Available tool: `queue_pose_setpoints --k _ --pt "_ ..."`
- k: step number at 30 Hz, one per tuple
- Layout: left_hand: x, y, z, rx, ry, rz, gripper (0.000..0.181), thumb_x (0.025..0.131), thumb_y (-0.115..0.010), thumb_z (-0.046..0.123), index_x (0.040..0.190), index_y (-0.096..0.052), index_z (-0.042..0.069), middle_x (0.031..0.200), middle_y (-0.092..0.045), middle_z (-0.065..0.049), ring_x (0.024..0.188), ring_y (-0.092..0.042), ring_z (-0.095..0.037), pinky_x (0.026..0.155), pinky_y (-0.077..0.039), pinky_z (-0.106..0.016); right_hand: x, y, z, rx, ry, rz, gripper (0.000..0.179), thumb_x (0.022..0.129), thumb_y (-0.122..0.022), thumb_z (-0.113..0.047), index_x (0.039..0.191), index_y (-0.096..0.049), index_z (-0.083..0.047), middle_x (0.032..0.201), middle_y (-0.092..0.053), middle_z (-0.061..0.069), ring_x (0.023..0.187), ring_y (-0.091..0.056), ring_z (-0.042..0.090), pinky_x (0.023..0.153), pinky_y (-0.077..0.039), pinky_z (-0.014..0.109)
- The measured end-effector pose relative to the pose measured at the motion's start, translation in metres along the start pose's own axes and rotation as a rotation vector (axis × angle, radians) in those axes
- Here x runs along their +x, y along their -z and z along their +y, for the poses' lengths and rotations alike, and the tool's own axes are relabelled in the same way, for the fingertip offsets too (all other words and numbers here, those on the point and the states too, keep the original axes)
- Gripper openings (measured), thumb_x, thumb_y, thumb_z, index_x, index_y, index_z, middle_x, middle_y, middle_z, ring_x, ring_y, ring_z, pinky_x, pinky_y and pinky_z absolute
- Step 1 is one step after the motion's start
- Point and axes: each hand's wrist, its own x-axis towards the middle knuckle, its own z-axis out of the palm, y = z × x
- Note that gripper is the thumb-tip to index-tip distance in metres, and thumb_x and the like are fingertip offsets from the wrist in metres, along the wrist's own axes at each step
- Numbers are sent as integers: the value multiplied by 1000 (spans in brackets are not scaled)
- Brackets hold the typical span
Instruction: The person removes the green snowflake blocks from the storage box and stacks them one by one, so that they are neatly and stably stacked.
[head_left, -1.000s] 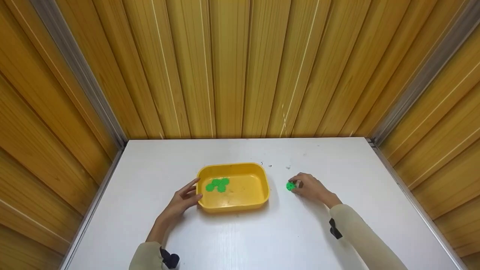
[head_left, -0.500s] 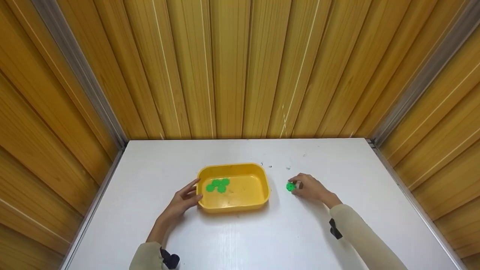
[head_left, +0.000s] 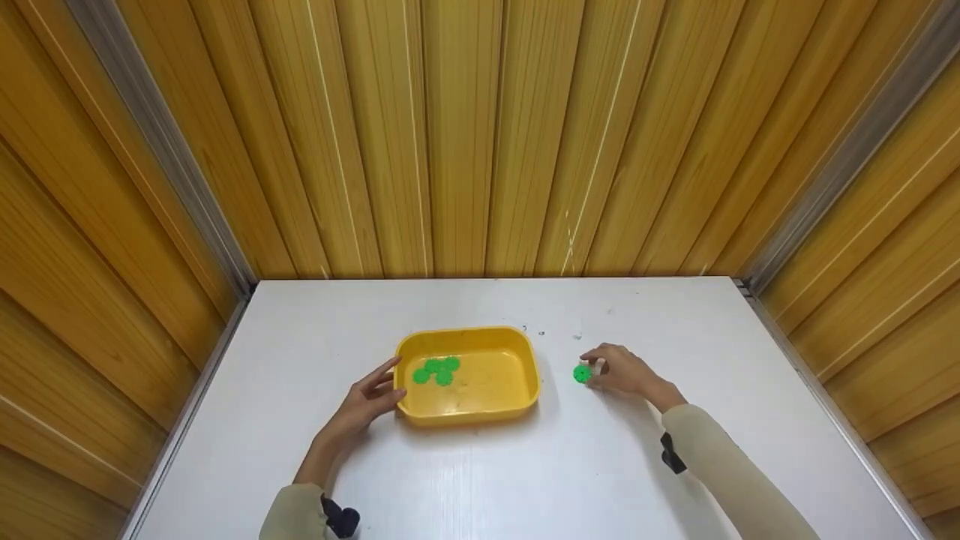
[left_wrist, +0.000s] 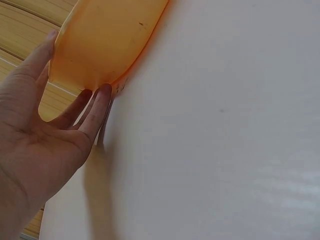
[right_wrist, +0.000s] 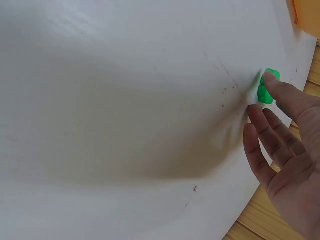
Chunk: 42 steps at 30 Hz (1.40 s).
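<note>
At its left end, the yellow plastic basin (head_left: 499,379) is gripped by my left hand (head_left: 361,405), with thumb and a finger at the rim. In the left wrist view several fingertips touch the basin's outer wall. Several flat green notched discs (head_left: 433,367) lie inside, in its left half. To the right of the basin, another green notched disc (head_left: 582,373) is on the white table, beside my right hand (head_left: 624,370). The thumb and index finger are spread at its right side. In the right wrist view the thumb partly covers the green piece (right_wrist: 265,95); the index finger is hidden.
The white table (head_left: 480,487) reaches back to yellow wood-grain panels (head_left: 457,150), with more panels along both sides. Small dark marks (head_left: 541,333) spot the tabletop behind the basin's right corner. A black strap (head_left: 673,454) sits on the right sleeve.
The right index finger and thumb have spread a little and shifted slightly off the disc, which shows more fully. My left hand and the basin stay where they were.
</note>
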Motion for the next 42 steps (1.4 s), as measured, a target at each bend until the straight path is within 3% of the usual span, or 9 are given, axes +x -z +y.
queue_pose_setpoints --k 4,10,19,27,32,37,42 --pt "1 0 0 10 3 7 71 100 -67 19 161 -31 16 159 -36 -27 138 -53 -40 107 -55 -35 4 13 -2 -9 43 8 40 90 -77 -9 125 -67 6 110 -71 22 91 -68 30 81 -60 44" --pt "2 0 1 25 21 26 69 101 -66 22 161 -33 18 161 -36 -25 140 -51 -39 111 -52 -41 14 30 -14 0 54 -1 38 94 -74 -12 126 -68 7 110 -72 23 90 -67 26 80 -59 39" --pt "6 -1 1 22 14 27 70 100 -68 24 161 -34 19 161 -36 -25 139 -52 -37 109 -53 -40 38 39 -51 32 94 -24 34 96 -72 -17 126 -70 0 109 -74 16 92 -67 24 85 -62 37" --pt "5 -2 2 7 27 39 69 100 -68 22 161 -34 19 161 -35 -24 139 -52 -36 109 -53 -39 65 35 -97 49 251 -71 35 97 -70 -17 125 -69 4 113 -74 22 98 -71 32 86 -63 40" --pt "4 -3 3 -8 26 52 70 99 -68 23 161 -34 18 161 -37 -23 138 -52 -35 109 -54 -38 87 32 -129 19 332 -121 34 98 -69 -19 125 -70 2 112 -75 19 98 -72 32 85 -64 36" --pt "3 -5 1 -2 35 56 72 98 -70 26 160 -35 18 161 -37 -24 137 -55 -33 107 -55 -37 108 25 -155 -23 373 -152 32 98 -69 -18 124 -71 1 108 -76 18 97 -74 31 87 -64 37" --pt "2 -6 -3 2 22 52 71 100 -68 23 161 -34 17 160 -37 -26 136 -56 -35 104 -57 -35 123 5 -176 -19 368 -201 33 99 -69 -19 124 -71 2 108 -77 17 96 -73 28 87 -63 36"
